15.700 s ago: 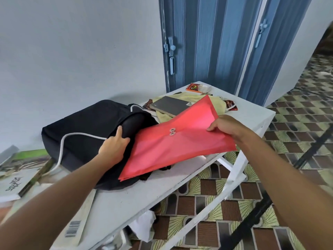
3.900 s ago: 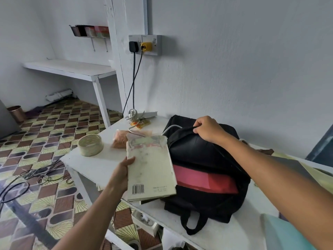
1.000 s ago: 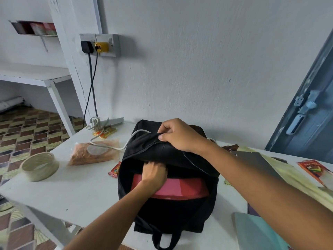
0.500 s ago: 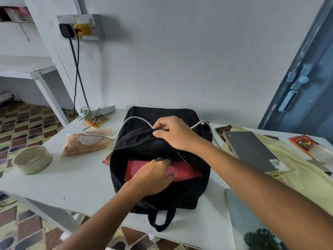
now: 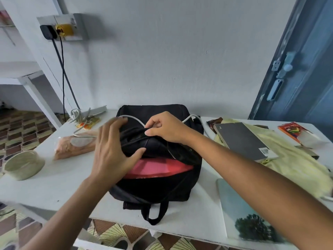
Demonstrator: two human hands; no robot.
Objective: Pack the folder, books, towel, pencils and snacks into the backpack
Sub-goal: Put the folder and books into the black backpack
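Observation:
The black backpack (image 5: 155, 188) lies on the white table (image 5: 59, 179) with its mouth open toward me. The red folder (image 5: 160, 167) shows inside the opening. My right hand (image 5: 165, 128) pinches the upper flap of the backpack and holds it up. My left hand (image 5: 111, 150) hovers over the left side of the opening, fingers spread and empty. A grey book (image 5: 243, 139) lies on the pale yellow towel (image 5: 295, 165) to the right. A light blue book with a tree picture (image 5: 246, 210) lies at the front right. An orange snack bag (image 5: 73, 147) lies left of the backpack.
A roll of tape (image 5: 22, 164) sits at the table's left end. A white cable (image 5: 86, 130) runs over the backpack toward a pile of cords. A coloured pencil packet (image 5: 293, 130) lies at the far right. A blue door (image 5: 297, 69) stands behind the table.
My left hand has come out of the backpack opening and now hovers open above its left side. My right hand still holds the flap up.

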